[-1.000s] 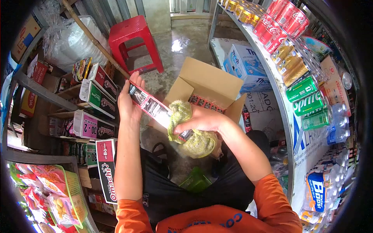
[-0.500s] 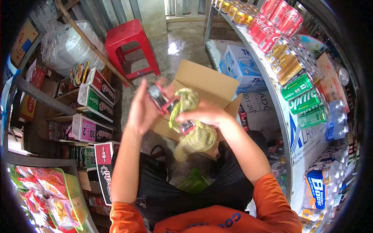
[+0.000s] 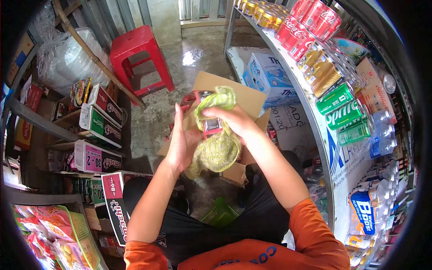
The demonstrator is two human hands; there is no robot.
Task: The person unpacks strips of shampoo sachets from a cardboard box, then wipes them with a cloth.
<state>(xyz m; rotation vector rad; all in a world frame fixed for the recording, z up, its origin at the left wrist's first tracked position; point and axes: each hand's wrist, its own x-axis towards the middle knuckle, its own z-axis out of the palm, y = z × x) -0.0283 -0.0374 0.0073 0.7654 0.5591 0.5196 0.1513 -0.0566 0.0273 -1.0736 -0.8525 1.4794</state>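
Note:
My right hand [image 3: 227,118] is closed on a crumpled yellow-green cloth [image 3: 218,153], which bunches above and below the fingers. A red-and-black packet [image 3: 212,126] shows against the cloth, just under this hand. Another red-and-black packet [image 3: 191,100] sticks out at the cloth's upper left. My left hand [image 3: 183,143] is beside the cloth, palm turned toward it and one digit stretched upward; its other fingers are partly hidden behind the cloth and packets. Behind both hands stands an open cardboard box [image 3: 243,93] with its flaps up.
A red plastic stool [image 3: 139,54] stands ahead on the left. Noodle cartons [image 3: 99,155] fill the left shelves. On the right, a metal shelf holds Coca-Cola cans [image 3: 294,38], Sprite cans [image 3: 342,112] and bottles. Something green [image 3: 220,212] is between my legs.
My left hand has come right and down, closer to the cloth. My right hand, with the cloth, has risen slightly. The view has shifted a little to the right.

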